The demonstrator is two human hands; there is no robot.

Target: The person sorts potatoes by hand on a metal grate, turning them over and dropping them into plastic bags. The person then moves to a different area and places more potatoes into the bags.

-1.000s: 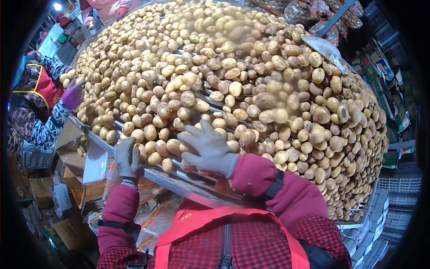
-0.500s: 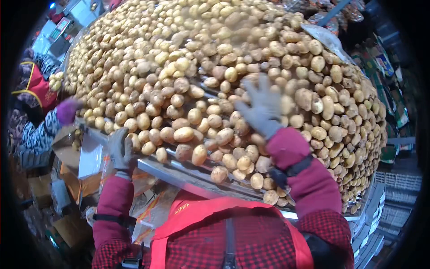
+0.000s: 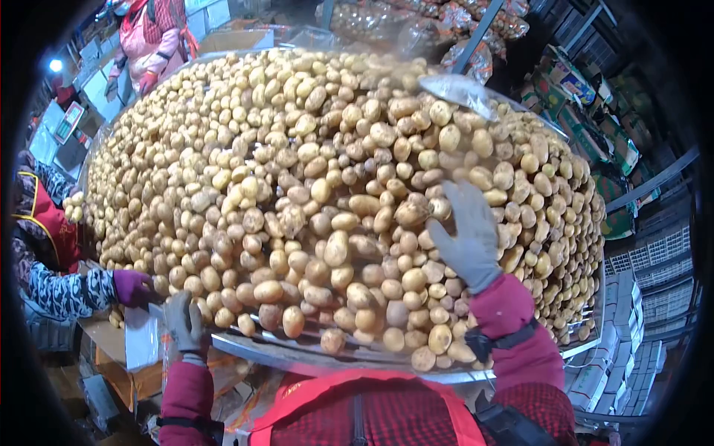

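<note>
A wide heap of potatoes (image 3: 338, 249) covers the sorting table, whose metal edge (image 3: 275, 357) runs in front of my body. My right hand (image 3: 468, 234), in a grey glove, rests on the right part of the heap with its fingers stretched and the thumb apart. At the table's front left edge is my left hand (image 3: 184, 321), also gloved in grey, beside the nearest potatoes. Its fingers are loosely spread and nothing shows in them.
At the left, a co-worker's purple-gloved hand (image 3: 134, 288) is close to my left hand. Another person (image 3: 152, 44) stands behind the table. Cardboard boxes (image 3: 111, 346) lie lower left, stacked crates (image 3: 654, 275) at right, a plastic bag (image 3: 457, 93) on the heap's far edge.
The view has shifted, bringing the person behind the table into sight. My right hand has moved over the potatoes to the right. Potatoes now cover more of the bare slats near the front.
</note>
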